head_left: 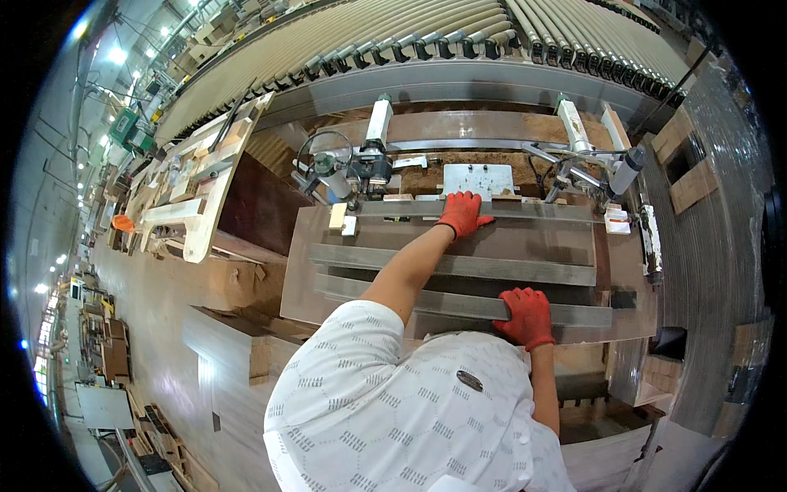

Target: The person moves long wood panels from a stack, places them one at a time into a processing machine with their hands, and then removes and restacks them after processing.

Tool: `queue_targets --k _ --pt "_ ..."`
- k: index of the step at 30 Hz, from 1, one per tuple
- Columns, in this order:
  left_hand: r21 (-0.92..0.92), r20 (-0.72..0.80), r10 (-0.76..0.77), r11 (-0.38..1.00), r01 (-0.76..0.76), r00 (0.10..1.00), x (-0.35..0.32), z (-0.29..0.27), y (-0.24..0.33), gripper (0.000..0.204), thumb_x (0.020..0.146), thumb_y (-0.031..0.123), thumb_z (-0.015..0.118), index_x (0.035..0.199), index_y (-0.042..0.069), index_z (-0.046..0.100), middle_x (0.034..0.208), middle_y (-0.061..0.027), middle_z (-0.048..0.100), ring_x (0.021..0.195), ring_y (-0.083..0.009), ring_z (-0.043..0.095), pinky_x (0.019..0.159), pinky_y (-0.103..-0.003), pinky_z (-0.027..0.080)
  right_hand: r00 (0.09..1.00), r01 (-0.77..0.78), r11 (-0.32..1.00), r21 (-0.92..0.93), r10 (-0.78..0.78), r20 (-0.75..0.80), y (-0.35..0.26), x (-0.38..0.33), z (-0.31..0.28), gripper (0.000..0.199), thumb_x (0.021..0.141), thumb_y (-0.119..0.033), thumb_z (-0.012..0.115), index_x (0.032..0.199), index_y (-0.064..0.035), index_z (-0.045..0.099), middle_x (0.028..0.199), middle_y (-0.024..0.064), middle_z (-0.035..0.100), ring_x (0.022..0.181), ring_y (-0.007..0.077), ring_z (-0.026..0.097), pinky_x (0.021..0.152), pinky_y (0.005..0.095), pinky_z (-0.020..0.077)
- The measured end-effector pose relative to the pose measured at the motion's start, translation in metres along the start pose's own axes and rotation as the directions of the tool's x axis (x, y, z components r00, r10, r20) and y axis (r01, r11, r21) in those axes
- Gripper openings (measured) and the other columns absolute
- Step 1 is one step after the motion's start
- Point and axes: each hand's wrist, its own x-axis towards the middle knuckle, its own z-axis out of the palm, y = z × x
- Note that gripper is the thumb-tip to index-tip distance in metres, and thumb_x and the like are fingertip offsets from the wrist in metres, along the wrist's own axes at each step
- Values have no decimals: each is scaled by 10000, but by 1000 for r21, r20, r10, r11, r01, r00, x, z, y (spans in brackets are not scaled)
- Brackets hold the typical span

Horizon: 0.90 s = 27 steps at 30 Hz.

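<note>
My left hand (pixel 465 215), in a red glove, reaches to the far side of the work table (pixel 299 275). It lies across the far grey strip (pixel 525 211) with its thumb stretched to the right, just in front of a metal plate with holes (pixel 478 177). Nearer my body, my right hand (pixel 527 318), gloved in red too, has its fingers curled over the near grey strip (pixel 582 316). Between the hands, a third long grey strip (pixel 525 269) rests untouched on the table. The undersides of both hands are hidden.
Clamp-like machine arms stand at the far left (pixel 332 176) and far right (pixel 627 170) of the table. Behind runs a roller conveyor (pixel 393 49). A tall stack of grey boards (pixel 713 246) rises on the right; a bench with wood pieces (pixel 197 189) stands at left.
</note>
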Motion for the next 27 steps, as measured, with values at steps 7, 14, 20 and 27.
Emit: queue_targets --k 7,14,20,27 --pt "0 0 -4 1000 4 1000 6 0 -4 728 935 726 658 1235 64 693 1243 -177 701 1171 -377 651 1010 -511 473 999 2 999 -40 1 54 -1 5 -3 575 670 -393 941 1150 -196 695 1083 34 714 1070 271 672 921 444 505" --pt "-3 -25 10 1000 -10 1000 5 -1 -3 738 920 735 668 1226 64 697 1220 -177 711 1170 -369 654 989 -507 480 997 -12 997 -75 17 73 0 3 -1 578 681 -419 930 1160 -201 691 1088 33 717 1085 268 674 934 442 503" --pt "33 -56 18 999 -16 998 -1 4 2 728 922 734 663 1194 60 693 1200 -177 711 1124 -377 666 943 -512 503 1000 21 998 -52 -20 19 3 -3 3 574 693 -413 915 1170 -186 690 1098 32 717 1078 263 669 947 450 499" --pt "-11 -28 15 1000 -15 999 -4 -5 2 695 935 697 680 1213 61 683 1229 -188 705 1128 -411 664 968 -544 496 998 22 999 -30 -20 65 4 -6 -2 586 712 -414 906 1206 -186 687 1104 34 710 1082 266 661 969 448 491"
